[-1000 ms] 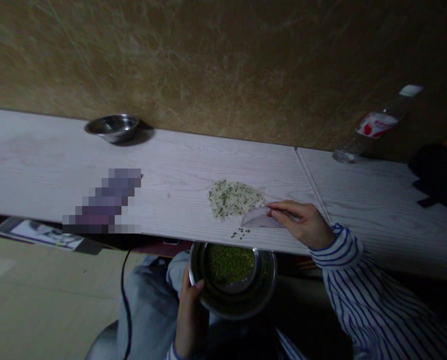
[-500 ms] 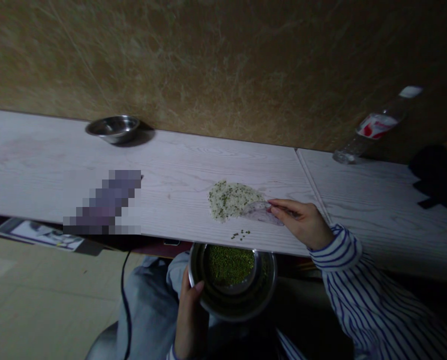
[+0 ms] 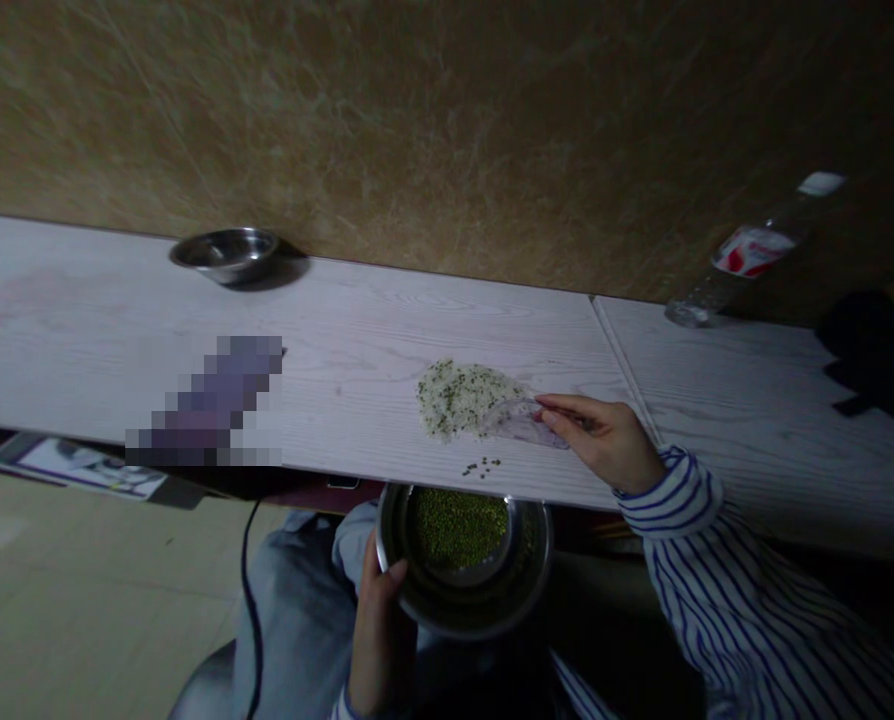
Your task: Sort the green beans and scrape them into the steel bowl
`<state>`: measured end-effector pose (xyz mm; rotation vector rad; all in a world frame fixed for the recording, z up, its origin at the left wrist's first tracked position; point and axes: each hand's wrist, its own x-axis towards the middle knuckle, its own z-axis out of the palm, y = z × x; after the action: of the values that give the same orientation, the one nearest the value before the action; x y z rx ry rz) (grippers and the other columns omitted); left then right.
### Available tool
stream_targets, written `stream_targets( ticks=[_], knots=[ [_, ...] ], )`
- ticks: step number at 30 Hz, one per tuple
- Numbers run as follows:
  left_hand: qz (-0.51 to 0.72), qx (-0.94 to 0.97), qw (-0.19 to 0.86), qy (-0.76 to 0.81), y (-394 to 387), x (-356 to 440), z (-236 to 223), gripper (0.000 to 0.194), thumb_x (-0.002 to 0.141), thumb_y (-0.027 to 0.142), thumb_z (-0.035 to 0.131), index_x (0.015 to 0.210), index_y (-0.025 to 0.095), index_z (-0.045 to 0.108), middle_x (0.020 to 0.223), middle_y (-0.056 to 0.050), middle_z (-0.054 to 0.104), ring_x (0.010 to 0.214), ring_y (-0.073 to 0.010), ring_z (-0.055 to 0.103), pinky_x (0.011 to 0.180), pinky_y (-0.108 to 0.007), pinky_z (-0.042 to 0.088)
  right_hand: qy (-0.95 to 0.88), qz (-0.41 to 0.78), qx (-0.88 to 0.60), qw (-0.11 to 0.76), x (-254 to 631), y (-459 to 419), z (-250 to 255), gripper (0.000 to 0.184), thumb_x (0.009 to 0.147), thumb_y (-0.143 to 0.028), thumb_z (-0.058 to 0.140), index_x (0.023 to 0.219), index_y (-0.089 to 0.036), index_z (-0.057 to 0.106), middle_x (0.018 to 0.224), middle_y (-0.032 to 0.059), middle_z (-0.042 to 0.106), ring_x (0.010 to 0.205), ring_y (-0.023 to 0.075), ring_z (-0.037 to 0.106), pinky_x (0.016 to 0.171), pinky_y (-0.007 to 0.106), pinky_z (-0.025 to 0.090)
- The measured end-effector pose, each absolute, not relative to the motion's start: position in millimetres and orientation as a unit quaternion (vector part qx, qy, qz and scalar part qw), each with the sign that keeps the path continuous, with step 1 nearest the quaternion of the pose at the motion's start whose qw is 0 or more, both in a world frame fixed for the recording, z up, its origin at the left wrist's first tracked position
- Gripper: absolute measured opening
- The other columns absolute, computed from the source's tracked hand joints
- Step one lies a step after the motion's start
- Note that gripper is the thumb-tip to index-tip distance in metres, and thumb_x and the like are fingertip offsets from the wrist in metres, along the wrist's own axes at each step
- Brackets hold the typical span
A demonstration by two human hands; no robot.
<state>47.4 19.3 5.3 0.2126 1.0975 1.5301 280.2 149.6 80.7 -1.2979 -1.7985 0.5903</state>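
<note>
My left hand point(image 3: 383, 610) grips the left rim of a steel bowl point(image 3: 484, 625), held below the front edge of the table. Inside the bowl lie many green mung beans point(image 3: 458, 525). Over the tabletop, my right hand point(image 3: 608, 440) pinches a thin, clear plastic piece point(image 3: 518, 420) between thumb and fingers. The plastic's left end touches a heap of white rice grains mixed with green beans point(image 3: 458, 395). Several loose beans point(image 3: 483, 466) lie between that heap and the table edge. What shape the plastic has under my fingers is hidden.
A shallow steel bowl point(image 3: 226, 258) stands at the back left by the wall. A blurred-out purple object point(image 3: 222, 400) lies at the left on the white table point(image 3: 357, 420). A plastic bottle point(image 3: 754, 250) and a dark item point(image 3: 878, 355) are at the right. A cable point(image 3: 248, 600) hangs down.
Almost nothing has moved. The plastic piece and my right fingers have shifted very slightly at the right edge of the heap, while my left hand keeps hold of the bowl.
</note>
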Motion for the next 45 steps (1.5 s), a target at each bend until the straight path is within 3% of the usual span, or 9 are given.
stream_targets(
  ticks=[12,18,24,34,45],
  knots=[
    [0.662,0.097,0.597,0.443,19,49,9,0.047,0.074,0.031,0.070,0.121,0.032,0.072,0.115,-0.001,0.075,0.125,-0.0306,0.058,0.110,-0.041,0.041,-0.702,0.228,-0.529,0.419,282,150,79,0.025,0.084,-0.033,0.067,0.100,-0.019,0.079,0.094,0.0091,0.081,0.086,0.0249,0.077,0.083,0.039,0.063],
    [0.650,0.128,0.591,0.461,17,46,4,0.050,0.077,0.034,0.067,0.127,0.029,0.068,0.127,-0.003,0.070,0.130,-0.0319,0.054,0.110,-0.043,0.040,-0.717,0.263,-0.515,0.390,280,147,85,0.025,0.084,-0.033,0.067,0.102,-0.019,0.079,0.090,0.0086,0.081,0.082,0.0238,0.078,0.077,0.036,0.065],
    [0.651,0.116,0.599,0.452,17,45,2,0.051,0.076,0.033,0.070,0.127,0.028,0.068,0.122,-0.003,0.072,0.125,-0.0312,0.057,0.109,-0.043,0.041,-0.709,0.266,-0.512,0.405,281,145,86,0.024,0.084,-0.031,0.067,0.100,-0.018,0.079,0.086,0.0089,0.081,0.080,0.0238,0.078,0.075,0.035,0.065],
    [0.656,0.133,0.602,0.436,14,39,-22,0.051,0.080,0.035,0.068,0.131,0.031,0.066,0.129,-0.002,0.069,0.135,-0.0319,0.049,0.113,-0.043,0.038,-0.708,0.259,-0.524,0.396,283,146,83,0.025,0.083,-0.032,0.067,0.099,-0.017,0.079,0.086,0.0095,0.080,0.081,0.0238,0.077,0.076,0.036,0.064],
    [0.653,0.151,0.592,0.448,16,39,-18,0.058,0.079,0.035,0.067,0.136,0.029,0.062,0.129,-0.004,0.069,0.131,-0.0332,0.054,0.112,-0.045,0.040,-0.713,0.274,-0.510,0.396,280,144,84,0.025,0.085,-0.035,0.068,0.101,-0.020,0.079,0.088,0.0088,0.081,0.081,0.0237,0.078,0.076,0.036,0.065]
  ],
)
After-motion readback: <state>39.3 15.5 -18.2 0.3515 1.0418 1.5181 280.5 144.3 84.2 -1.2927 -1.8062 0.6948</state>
